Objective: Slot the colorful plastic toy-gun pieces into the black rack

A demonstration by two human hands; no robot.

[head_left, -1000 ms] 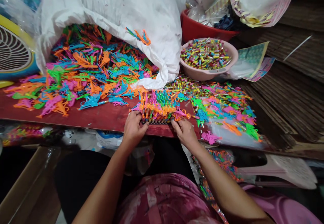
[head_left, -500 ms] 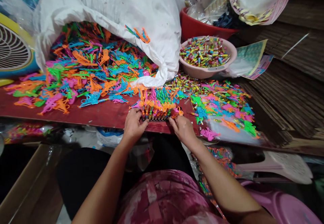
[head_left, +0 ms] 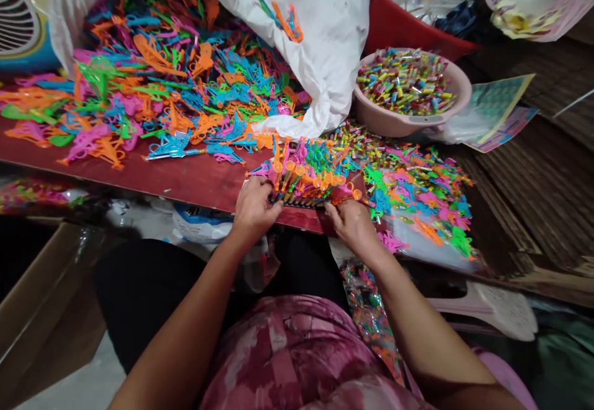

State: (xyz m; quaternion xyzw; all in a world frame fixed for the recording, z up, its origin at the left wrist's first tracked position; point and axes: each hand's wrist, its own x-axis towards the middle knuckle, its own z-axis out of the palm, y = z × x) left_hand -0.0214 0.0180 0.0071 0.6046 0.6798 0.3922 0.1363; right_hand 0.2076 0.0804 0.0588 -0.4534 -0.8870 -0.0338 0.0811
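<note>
Left hand (head_left: 253, 210) and right hand (head_left: 356, 226) pinch the dark strip (head_left: 304, 203) by its ends, sensibly, as its light, stiff-looking toys (head_left: 299, 178) could splay.

A red table (head_left: 204, 178) holds a big heap of orange, pink, blue and green toys (head_left: 162, 101) on its left. Near the front edge stands a packed row of toys (head_left: 309, 178). A pink bowl (head_left: 459, 88) sits farther back. Little striped bits (head_left: 359, 144) and more toys lie on the right, some on clear plastic (head_left: 413, 243).
</note>
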